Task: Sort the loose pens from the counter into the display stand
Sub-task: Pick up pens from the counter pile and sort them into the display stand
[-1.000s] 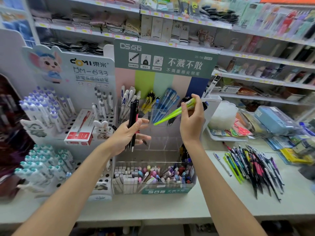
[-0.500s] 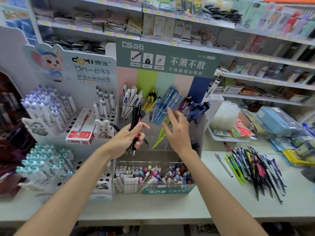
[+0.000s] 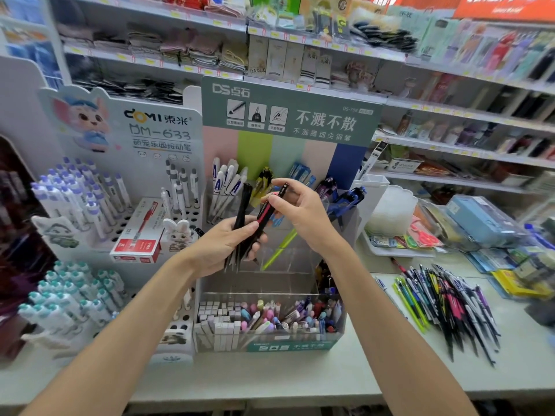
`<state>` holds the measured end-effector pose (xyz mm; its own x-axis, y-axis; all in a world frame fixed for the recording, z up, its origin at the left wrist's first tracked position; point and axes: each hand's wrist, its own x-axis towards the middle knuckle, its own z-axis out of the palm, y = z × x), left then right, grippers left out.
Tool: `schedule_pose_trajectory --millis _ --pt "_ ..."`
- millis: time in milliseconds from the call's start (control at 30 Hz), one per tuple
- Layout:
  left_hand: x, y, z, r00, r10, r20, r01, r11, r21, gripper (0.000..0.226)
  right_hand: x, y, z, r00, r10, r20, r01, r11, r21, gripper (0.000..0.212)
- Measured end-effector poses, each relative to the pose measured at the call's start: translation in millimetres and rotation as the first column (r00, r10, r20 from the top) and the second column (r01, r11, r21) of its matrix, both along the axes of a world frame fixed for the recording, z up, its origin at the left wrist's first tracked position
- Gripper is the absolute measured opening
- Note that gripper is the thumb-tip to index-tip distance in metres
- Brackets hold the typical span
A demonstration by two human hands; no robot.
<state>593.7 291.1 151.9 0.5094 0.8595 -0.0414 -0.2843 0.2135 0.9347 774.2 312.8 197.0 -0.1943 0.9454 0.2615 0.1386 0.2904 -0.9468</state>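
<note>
Holding a small bundle of black pens (image 3: pixel 244 205), the left hand (image 3: pixel 222 245) has its fingers curled round their lower halves in the head view, the pens standing nearly upright in front of the display stand (image 3: pixel 288 115). The right hand (image 3: pixel 303 214) pinches the upper part of a red-and-black pen (image 3: pixel 262 218) between thumb and fingertips; this pen leans against the black bundle, its lower end inside the left hand's grasp. Both hands are just in front of the stand's clear upper compartments, where white, yellow and blue pens stand in separate sections. A lime-green pen (image 3: pixel 277 250) lies slanted in one clear compartment beneath the right hand. The stand's front tray (image 3: pixel 270 345) is packed with pastel pens and small white pieces. On the counter (image 3: pixel 300 376), right of the stand and apart from it, lies the heap of loose pens (image 3: pixel 447 307), mostly black with some green, pink and purple.
</note>
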Motion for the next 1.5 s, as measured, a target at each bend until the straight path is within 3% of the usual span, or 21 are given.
schedule_pose_trajectory --millis 200,300,433,567,933,1167,1333,1400,1500 --pt "-0.9 -0.8 6.9 0.984 0.085 -0.159 -0.068 0.991 0.111 0.026 -11.7 0.8 4.3 0.996 -0.09 0.023 0.088 0.994 0.065 0.033" --pt "-0.7 -1.4 13.1 0.968 0.109 -0.228 -0.068 0.982 0.177 0.039 -17.1 3.5 10.2 0.995 -0.024 0.092 0.018 0.998 0.066 0.036" --pt "-6.0 -4.2 17.6 0.965 0.058 -0.255 -0.003 0.978 0.21 0.037 -19.3 5.5 21.8 0.986 0.099 0.135 -0.096 0.995 -0.032 0.032" --pt "-11.4 -7.0 19.6 0.97 0.084 -0.227 -0.032 0.974 0.223 0.04 -19.2 7.9 26.1 0.991 0.137 0.006 -0.135 0.985 -0.106 0.012" --pt "-24.4 -7.3 20.4 0.967 0.096 -0.236 -0.057 0.984 0.167 0.028 -40.2 4.5 20.1 0.973 0.044 -0.225 -0.071 0.991 -0.116 0.011" --pt "-23.0 -12.2 22.2 0.973 0.106 -0.207 -0.075 0.985 0.153 0.02 -46.4 -1.8 33.1 0.847 -0.042 -0.53 -0.024 0.993 -0.117 0.014" --pt "-40.8 -15.6 22.5 0.942 0.205 -0.265 -0.159 0.969 0.187 0.029 -25.6 12.4 52.1 0.568 -0.184 -0.802 0.103 0.983 -0.152 0.012" --pt "-49.9 -15.8 20.8 0.912 0.334 -0.237 -0.286 0.934 0.215 0.022 -19.6 13.8 54.4 0.606 -0.215 -0.766 0.164 0.976 -0.144 0.009" --pt "-59.3 -14.7 18.0 0.834 0.52 -0.187 -0.464 0.843 0.272 0.022 -33.4 5.1 43.1 0.768 -0.311 -0.561 0.267 0.95 -0.161 0.026"
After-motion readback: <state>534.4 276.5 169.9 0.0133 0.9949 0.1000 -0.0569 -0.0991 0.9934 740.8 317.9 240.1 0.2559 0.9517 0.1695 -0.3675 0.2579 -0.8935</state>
